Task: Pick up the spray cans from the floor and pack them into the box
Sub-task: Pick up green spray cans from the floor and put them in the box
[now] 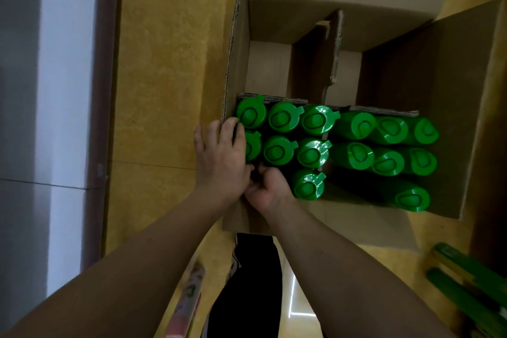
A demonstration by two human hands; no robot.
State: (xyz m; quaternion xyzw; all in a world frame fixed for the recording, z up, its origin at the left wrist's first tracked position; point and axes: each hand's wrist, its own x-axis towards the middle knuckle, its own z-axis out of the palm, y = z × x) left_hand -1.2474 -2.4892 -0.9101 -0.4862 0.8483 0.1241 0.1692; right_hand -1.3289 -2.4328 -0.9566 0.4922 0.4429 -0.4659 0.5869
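Near field: left forearm (137,250) and right forearm (343,255) reach forward from the bottom edge and meet at the box's near-left corner.
Left hand (219,151): laid flat with fingers nearly straight, draped over the rim of the left wall, fingertips touching a green cap; it grips nothing.
Right hand (267,189): fingers curled down into the dark gap in the near row. I cannot tell whether they close on a can, since my knuckles hide whatever is below.
Box (452,90): open cardboard, flaps out, standing on the yellow floor (170,63); a divider (336,49) splits it lengthwise and a cross strip splits it front to back.
Spray cans (279,118): upright, green caps up, packed in the two near compartments; both far compartments hold none.
Loose cans (466,277): green, lying on the floor to my right, near the box.
Step in hand: probably seating a can in the near-left row while my left hand steadies the wall.
Next move calls for: lifting the right hand clear of the caps, then reaching right for a loose can.
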